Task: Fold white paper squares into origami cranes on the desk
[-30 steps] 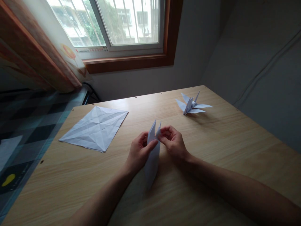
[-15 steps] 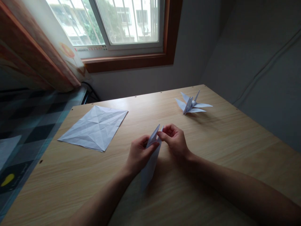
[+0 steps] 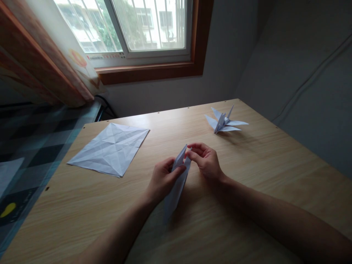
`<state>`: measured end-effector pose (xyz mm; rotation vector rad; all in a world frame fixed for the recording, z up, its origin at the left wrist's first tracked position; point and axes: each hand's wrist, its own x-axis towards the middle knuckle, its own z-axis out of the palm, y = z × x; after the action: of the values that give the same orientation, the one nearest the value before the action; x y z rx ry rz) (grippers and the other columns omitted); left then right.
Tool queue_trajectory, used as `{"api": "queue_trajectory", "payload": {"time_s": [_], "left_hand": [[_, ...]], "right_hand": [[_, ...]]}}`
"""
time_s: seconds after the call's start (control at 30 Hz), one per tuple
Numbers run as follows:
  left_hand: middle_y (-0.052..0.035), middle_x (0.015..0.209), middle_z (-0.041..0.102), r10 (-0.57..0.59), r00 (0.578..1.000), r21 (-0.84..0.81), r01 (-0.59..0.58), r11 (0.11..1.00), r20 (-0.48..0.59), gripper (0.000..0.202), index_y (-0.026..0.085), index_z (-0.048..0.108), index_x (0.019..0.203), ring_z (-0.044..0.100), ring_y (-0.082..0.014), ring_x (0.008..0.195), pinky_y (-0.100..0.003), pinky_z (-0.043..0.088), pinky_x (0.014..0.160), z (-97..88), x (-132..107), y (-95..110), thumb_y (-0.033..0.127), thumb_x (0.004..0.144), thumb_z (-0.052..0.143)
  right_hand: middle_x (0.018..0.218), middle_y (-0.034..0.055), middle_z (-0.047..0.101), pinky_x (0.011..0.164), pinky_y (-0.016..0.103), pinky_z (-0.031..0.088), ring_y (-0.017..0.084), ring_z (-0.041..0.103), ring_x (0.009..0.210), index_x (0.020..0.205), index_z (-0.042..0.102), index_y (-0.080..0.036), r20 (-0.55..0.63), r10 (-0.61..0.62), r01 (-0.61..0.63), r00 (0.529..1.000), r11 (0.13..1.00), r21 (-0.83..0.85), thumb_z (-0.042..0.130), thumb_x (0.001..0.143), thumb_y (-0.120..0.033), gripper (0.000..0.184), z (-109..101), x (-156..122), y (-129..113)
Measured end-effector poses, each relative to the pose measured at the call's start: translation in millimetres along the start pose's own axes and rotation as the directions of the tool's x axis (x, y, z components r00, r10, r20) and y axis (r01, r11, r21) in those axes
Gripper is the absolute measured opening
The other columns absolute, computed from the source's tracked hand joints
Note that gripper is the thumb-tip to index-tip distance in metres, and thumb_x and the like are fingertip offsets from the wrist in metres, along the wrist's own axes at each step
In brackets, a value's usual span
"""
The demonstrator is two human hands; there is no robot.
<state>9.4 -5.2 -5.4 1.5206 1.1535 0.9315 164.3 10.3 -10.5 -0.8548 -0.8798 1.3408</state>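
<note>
Left hand [image 3: 162,179] pinches the folded paper [image 3: 173,198] mid-body; right hand [image 3: 207,163] nips its far tip; it looks light, thin, easily creased; best gripped along stiffer folded edges.

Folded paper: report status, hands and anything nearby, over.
Left hand pinching folded paper mid-body. Right hand pinching its top tip. Crane and creased sheet lie on table, apart from both hands.
</note>
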Motion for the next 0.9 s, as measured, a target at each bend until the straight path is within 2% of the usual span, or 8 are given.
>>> {"api": "queue_trajectory", "payload": {"time_s": [0.2,0.43,0.5,0.63,0.7,0.8,0.9], "left_hand": [[0.0014,0.067,0.056,-0.001,1.0,0.002,0.001,1.0,0.008,0.025,0.014,0.065,0.079,0.047,-0.0116,0.062,-0.021,0.035,0.055,0.1,-0.6,-0.2,0.039,0.078,0.065],[0.0011,0.066,0.056,0.02,1.0,0.043,-0.02,0.999,0.005,0.023,0.014,0.066,0.08,0.047,-0.012,0.062,-0.021,0.036,0.055,0.0,-0.8,2.8,0.037,0.079,0.064],[0.0011,0.066,0.055,0.025,1.0,0.058,-0.026,0.998,0.01,0.024,0.014,0.066,0.08,0.046,-0.0119,0.061,-0.022,0.035,0.055,-0.5,-0.8,3.2,0.038,0.08,0.063],[0.0026,0.062,0.051,0.043,0.999,0.079,-0.045,0.996,0.032,0.029,0.014,0.061,0.074,0.042,-0.0102,0.057,-0.021,0.033,0.053,-1.4,-1.0,4.3,0.041,0.083,0.058],[0.0031,0.06,0.048,0.053,0.998,0.084,-0.056,0.995,0.042,0.031,0.015,0.059,0.071,0.04,-0.0098,0.056,-0.021,0.032,0.051,-1.2,-1.3,5.4,0.043,0.085,0.056],[0.0032,0.059,0.046,0.056,0.998,0.102,-0.059,0.993,0.033,0.034,0.015,0.057,0.07,0.039,-0.0098,0.055,-0.021,0.031,0.05,0.1,-2.3,7.2,0.045,0.087,0.053],[0.0047,0.055,0.045,0.038,0.999,0.155,-0.042,0.987,0.029,0.032,0.015,0.06,0.075,0.038,-0.0089,0.051,-0.02,0.028,0.048,1.5,-3.6,8.0,0.045,0.085,0.055]], "right_hand": [[0.077,0.0012,0.074,0.066,0.029,0.055,0.016,0.069,0.067,0.089,0.064,-0.019,-0.013,-0.007,0.008,1.0,0.999,0.045,0.081,0.066,-0.028,0.03,-1.2,0.1,-0.4],[0.068,0.0012,0.072,0.061,0.029,0.054,0.014,0.065,0.058,0.087,0.065,-0.017,-0.02,-0.028,0.028,0.999,1.0,0.003,0.079,0.07,-0.03,0.025,-2.3,2.5,-4.6],[0.07,0.0011,0.073,0.063,0.03,0.054,0.015,0.066,0.06,0.092,0.065,-0.018,-0.002,-0.029,0.029,1.0,1.0,0.007,0.076,0.073,-0.029,0.025,-2.3,2.1,-4.9],[0.094,0.0033,0.074,0.071,0.03,0.054,0.016,0.067,0.075,0.102,0.066,-0.022,0.133,0.003,-0.005,0.991,1.0,0.013,0.076,0.072,-0.026,0.032,-3.8,1.0,-5.6],[0.097,0.0031,0.073,0.072,0.028,0.053,0.015,0.066,0.078,0.103,0.069,-0.022,0.217,0.029,-0.025,0.976,0.999,-0.024,0.075,0.072,-0.025,0.032,-6.5,2.5,-8.3],[0.092,0.0022,0.072,0.069,0.027,0.051,0.014,0.064,0.076,0.1,0.071,-0.022,0.348,0.069,-0.031,0.935,0.993,-0.114,0.075,0.072,-0.025,0.029,-13.5,9.6,-18.8],[0.094,0.003,0.07,0.063,0.025,0.051,0.014,0.063,0.073,0.095,0.07,-0.021,0.491,0.076,0.038,0.868,0.975,-0.218,0.076,0.07,-0.021,0.026,-21.2,19.0,-35.6]]}}
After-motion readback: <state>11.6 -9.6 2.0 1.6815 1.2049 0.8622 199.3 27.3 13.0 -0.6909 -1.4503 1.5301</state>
